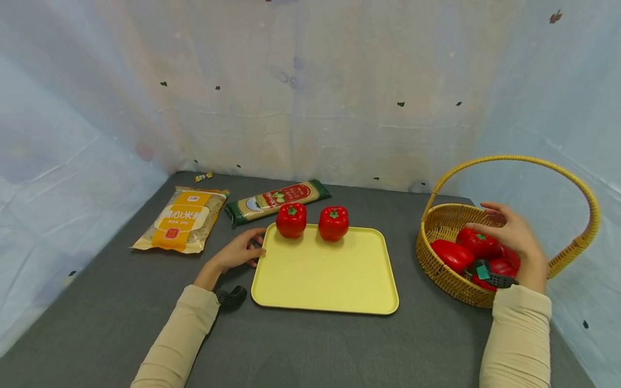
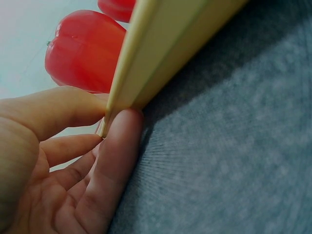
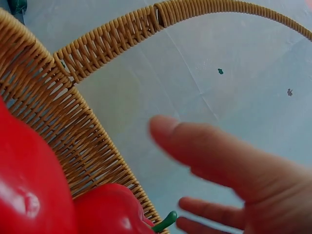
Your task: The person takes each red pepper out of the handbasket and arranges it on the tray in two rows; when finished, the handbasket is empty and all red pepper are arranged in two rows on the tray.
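My left hand (image 1: 237, 250) grips the left edge of a yellow tray (image 1: 325, 275), thumb and fingers on either side of its rim (image 2: 117, 97). Two red bell peppers, one left (image 1: 291, 221) and one right (image 1: 333, 223), stand along the tray's far side. Over a wicker basket (image 1: 446, 283) hovers my right hand (image 1: 514, 231), fingers spread and holding nothing in the right wrist view. Inside the basket lie several red vegetables, among them a bell pepper (image 1: 477, 245) and a smooth oblong one (image 1: 452, 256). My right wrist and its strap hide part of them.
Behind the tray lies a green-ended pasta packet (image 1: 278, 202). A yellow and clear food bag (image 1: 181, 221) rests at the left, with a small wrapped piece (image 1: 204, 177) beyond it. The basket's tall handle (image 1: 514, 158) arches over the right side. Pale sheeting encloses the grey table.
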`<state>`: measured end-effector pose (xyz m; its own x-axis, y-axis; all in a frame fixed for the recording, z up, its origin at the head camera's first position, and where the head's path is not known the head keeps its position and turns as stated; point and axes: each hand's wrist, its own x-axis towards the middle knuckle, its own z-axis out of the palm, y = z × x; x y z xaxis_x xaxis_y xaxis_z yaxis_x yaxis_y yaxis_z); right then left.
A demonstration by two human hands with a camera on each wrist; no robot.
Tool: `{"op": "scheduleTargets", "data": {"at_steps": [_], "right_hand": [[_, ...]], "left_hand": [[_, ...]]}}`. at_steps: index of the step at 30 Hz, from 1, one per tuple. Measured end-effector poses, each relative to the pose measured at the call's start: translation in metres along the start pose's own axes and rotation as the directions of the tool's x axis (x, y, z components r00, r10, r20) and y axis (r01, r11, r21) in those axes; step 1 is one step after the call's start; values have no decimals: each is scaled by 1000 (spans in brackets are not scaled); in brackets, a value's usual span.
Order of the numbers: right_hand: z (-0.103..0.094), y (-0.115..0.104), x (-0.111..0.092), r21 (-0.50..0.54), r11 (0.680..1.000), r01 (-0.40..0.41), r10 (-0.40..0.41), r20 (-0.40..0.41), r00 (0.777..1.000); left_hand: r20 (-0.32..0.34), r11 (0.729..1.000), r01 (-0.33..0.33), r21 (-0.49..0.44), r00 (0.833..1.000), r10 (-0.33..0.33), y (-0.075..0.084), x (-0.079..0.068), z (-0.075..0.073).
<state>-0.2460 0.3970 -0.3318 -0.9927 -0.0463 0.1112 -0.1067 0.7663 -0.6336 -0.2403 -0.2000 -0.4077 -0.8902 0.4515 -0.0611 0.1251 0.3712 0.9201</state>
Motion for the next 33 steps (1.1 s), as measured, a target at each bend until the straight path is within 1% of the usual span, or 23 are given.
{"op": "scheduleTargets", "data": {"at_steps": [4, 9, 15, 18, 22, 26, 30, 33], "right_hand": [[1, 1, 1, -14, 999, -41, 42, 88, 995], [3, 4, 2, -48, 996, -75, 82, 161, 983], [3, 10, 4, -89, 990, -108, 127, 239, 963], [2, 11, 4, -114, 987, -117, 143, 253, 957], [1, 9, 2, -175, 975, -140, 182, 254, 950], [0, 8, 1, -215, 963, -161, 214, 253, 943], [1, 7, 0, -189, 967, -174, 220, 258, 941], [2, 7, -1, -152, 972, -182, 216, 258, 942]], "left_hand": [[2, 1000, -3, -3, 1000, 3, 0, 0, -1], [3, 1000, -1, -1, 1000, 1, 0, 0, -1], [4, 1000, -1, -10, 1000, 1, 0, 0, -1], [4, 1000, 0, -11, 1000, 0, 0, 0, -1], [3, 1000, 4, -4, 1000, -4, -2, 2, -1], [1, 1000, 6, -4, 1000, -6, -13, 7, -2], [-7, 1000, 0, 1, 1000, 0, -27, 13, -3], [-11, 1000, -4, 7, 1000, 4, -31, 14, -3]]}}
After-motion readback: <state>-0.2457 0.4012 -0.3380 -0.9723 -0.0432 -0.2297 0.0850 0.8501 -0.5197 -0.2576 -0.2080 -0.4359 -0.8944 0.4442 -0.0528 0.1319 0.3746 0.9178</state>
